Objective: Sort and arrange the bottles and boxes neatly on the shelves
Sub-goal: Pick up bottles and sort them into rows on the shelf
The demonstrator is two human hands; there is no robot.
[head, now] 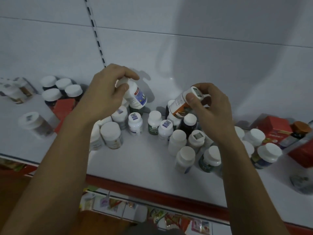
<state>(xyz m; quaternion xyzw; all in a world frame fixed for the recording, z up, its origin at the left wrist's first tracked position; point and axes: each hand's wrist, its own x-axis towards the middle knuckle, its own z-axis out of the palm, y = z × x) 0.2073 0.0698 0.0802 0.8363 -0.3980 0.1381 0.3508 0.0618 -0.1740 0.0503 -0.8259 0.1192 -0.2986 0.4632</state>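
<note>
Holding two bottles at once above the white shelf [144,160]: your left hand [105,95] grips a white bottle with a blue label [137,97] by its cap end, fingers curled round the top, bottle tilted, its base over a dark green bottle [135,110]. Your right hand [211,112] pinches a white bottle with an orange label [180,103], thumb on the cap, bottle lying slanted, cap toward you. Below both hands, a loose cluster of white-capped bottles [166,128] stands upright mid-shelf. Four dark bottles [58,89] stand back left by a red box [62,107]. More red boxes [274,128] sit at right.
</note>
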